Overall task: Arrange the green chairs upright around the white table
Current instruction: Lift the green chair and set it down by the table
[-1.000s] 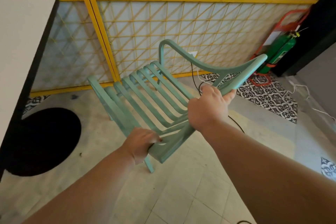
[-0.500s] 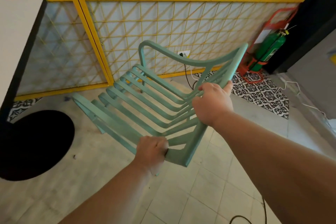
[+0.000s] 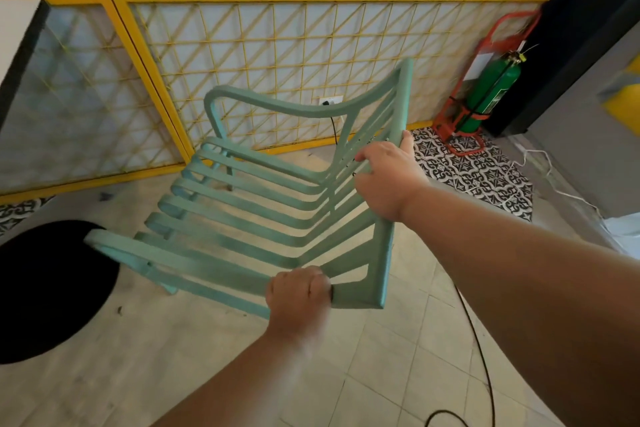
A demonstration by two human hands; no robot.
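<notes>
A mint-green slatted chair (image 3: 249, 204) fills the middle of the head view, tilted, with its seat facing me and its back to the right. My left hand (image 3: 299, 295) grips the near armrest where it meets the back. My right hand (image 3: 388, 180) is closed on the top rail of the backrest. A corner of the white table (image 3: 14, 28) shows at the far left edge, and its round black base (image 3: 45, 288) lies on the floor just left of the chair.
A yellow lattice fence (image 3: 277, 62) runs along the wall behind the chair. A green cylinder in a red stand (image 3: 491, 90) sits at the right by a dark pillar. A black cable (image 3: 481, 350) trails over the floor tiles near my right arm.
The chair has swung round and lowered, its seat now nearer level and its back more upright. Both hands kept their grip. The view has shifted right, so less of the table shows.
</notes>
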